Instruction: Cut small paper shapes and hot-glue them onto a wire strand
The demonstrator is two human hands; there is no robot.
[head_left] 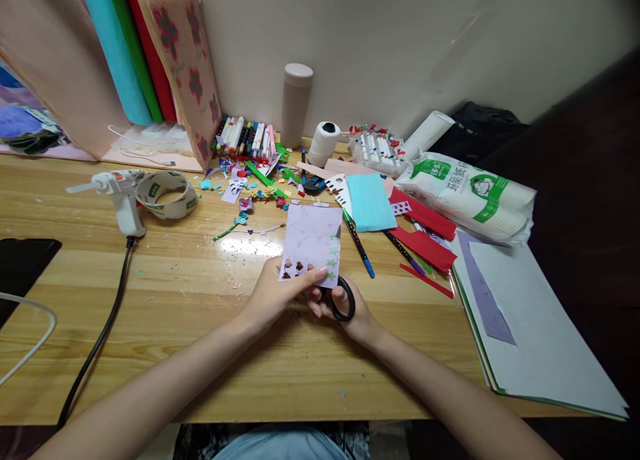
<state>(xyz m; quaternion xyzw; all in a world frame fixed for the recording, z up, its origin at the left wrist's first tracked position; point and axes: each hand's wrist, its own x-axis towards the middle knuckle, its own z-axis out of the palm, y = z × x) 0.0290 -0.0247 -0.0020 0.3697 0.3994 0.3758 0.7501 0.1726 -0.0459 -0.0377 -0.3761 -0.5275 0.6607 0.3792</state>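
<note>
My left hand (pixel 280 287) pinches a lilac sheet of paper (pixel 309 230) near its lower edge, thumb on top. Heart-shaped holes run along the bottom of the sheet, and pale green star shapes line its right side. In my right hand (pixel 357 320) is a pair of scissors (pixel 345 300) with black handle loops, held under the lower right corner of the paper. The blades are hidden behind the sheet. Just beyond the paper lie small flower cut-outs (pixel 245 203) and paper scraps.
A white glue gun (pixel 123 203) and a tape roll (pixel 167 195) stand at left. Markers (pixel 247 137), a bottle (pixel 297 107) and a thread spool (pixel 324 143) line the wall. To the right are blue paper (pixel 371 202), red strips (pixel 425 247), a plastic-wrapped pack (pixel 470 193) and stacked sheets (pixel 555 333).
</note>
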